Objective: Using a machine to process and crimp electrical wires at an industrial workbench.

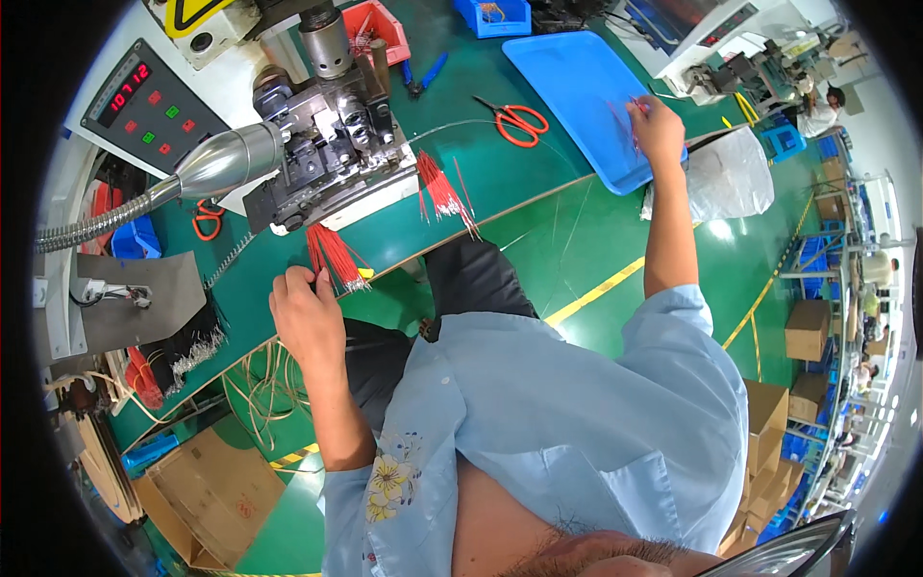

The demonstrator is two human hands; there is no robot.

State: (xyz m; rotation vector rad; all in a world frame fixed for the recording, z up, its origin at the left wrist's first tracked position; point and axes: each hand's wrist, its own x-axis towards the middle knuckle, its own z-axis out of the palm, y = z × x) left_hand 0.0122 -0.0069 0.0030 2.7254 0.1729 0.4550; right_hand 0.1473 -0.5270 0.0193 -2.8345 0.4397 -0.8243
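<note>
My right hand (659,133) is over the right side of a blue tray (567,72), its fingers pinched on a thin red wire (635,125) smeared by motion. At the bench's front edge my left hand (308,313) is closed, its fingertips beside a bundle of red wires (329,252) with pale ends. Whatever those fingers hold is too small to make out. Farther right, a second red wire bundle (442,188) lies in front of the metal crimping machine (336,144).
Orange-handled scissors (519,125) and blue-handled pliers (423,77) lie on the green bench. Behind are a red bin (375,34) and a blue bin (495,17). A flexible metal lamp (221,159) reaches across at left. A clear plastic bag (726,178) sits beside the tray.
</note>
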